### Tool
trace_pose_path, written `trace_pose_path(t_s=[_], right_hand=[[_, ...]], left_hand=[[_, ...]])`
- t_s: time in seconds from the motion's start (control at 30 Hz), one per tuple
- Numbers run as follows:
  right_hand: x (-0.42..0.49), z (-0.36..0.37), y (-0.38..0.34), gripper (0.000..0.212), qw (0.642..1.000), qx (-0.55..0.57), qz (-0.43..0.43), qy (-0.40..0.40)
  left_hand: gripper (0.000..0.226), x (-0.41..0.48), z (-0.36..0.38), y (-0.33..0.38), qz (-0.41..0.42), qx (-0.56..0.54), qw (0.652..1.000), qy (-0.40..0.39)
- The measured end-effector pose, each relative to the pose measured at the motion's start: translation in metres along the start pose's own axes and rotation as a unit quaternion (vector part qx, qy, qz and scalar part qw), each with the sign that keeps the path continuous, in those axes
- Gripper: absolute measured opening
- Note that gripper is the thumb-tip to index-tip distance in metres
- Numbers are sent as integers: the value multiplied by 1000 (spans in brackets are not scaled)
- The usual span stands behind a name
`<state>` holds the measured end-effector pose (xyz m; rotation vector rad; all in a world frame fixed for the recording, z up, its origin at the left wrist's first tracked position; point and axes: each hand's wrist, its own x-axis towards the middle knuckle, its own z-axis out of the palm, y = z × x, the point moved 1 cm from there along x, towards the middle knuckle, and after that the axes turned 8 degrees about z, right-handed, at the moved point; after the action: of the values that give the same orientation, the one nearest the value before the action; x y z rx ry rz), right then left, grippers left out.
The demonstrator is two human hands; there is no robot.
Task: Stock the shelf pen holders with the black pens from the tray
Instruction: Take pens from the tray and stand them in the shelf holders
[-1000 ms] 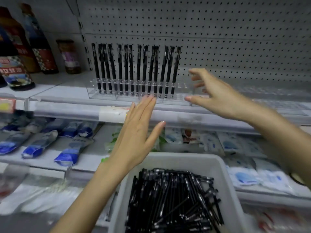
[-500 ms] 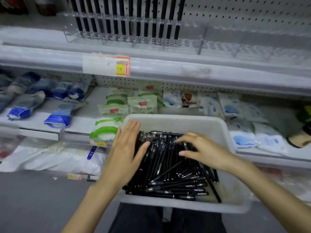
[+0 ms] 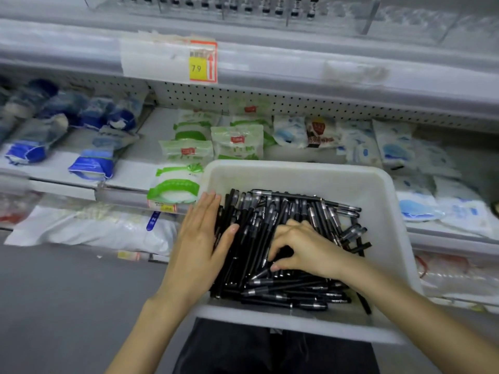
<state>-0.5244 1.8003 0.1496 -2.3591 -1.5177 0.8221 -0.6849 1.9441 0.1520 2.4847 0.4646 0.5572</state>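
- Head view, lower middle of the frame: the white tray point(image 3: 297, 171) holds a deep heap of black pens point(image 3: 251, 238), so most of the stock looks not yet shelved
- left grip point(image 3: 201, 238) lies flat, fingers straight and together, pressed against the heap's left side, holding nothing
- right grip point(image 3: 305, 247) is curled down into the heap, fingers and thumb clamped on a few pens, none lifted clear
- Middle of the frame: bagged goods point(image 3: 237, 141) lie on the lower shelf
- Top edge: the clear pen holders point(image 3: 332, 20) show a row of pen ends at centre; slots toward the upper right look unfilled, though blurred, so those seem left to do
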Motion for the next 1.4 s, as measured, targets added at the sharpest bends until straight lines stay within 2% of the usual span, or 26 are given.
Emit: trace_pose_path(t_s=[0.17, 0.3, 0.43, 0.63, 0.8, 0.97, 1.03, 1.13, 1.3, 1.4], right_hand=[[6, 3, 0, 19, 999, -36, -16, -21], [7, 2, 2, 12, 999, -18, -19, -33], [0, -17, -1, 7, 994, 102, 6, -34], [-22, -59, -14, 17, 961, 274, 6, 27], [-41, -91, -37, 29, 949, 309, -26, 61], [-62, -128, -66, 21, 947, 286, -71, 124], [-70, -148, -79, 28, 941, 284, -94, 159], [-78, -188, -96, 23, 918, 284, -131, 244], [-76, -264, -111, 16, 857, 314, -152, 379], [-73, -304, -115, 12, 853, 283, -145, 414]], left_hand=[[70, 1, 1, -1, 1, 11, 1000, 1], [70, 1, 2, -1, -3, 13, 1000, -2], [73, 2, -2, 2, -11, -14, 1000, -3], [73, 15, -22, 15, 3, -22, 999, 34], [68, 32, -47, 36, 53, -12, 996, 68], [65, 58, -77, 65, 122, -25, 987, 98], [62, 71, -91, 78, 158, -30, 980, 119], [60, 99, -116, 97, 215, -19, 964, 158], [63, 149, -147, 123, 232, 39, 958, 165], [59, 168, -145, 128, 227, 89, 960, 140]])
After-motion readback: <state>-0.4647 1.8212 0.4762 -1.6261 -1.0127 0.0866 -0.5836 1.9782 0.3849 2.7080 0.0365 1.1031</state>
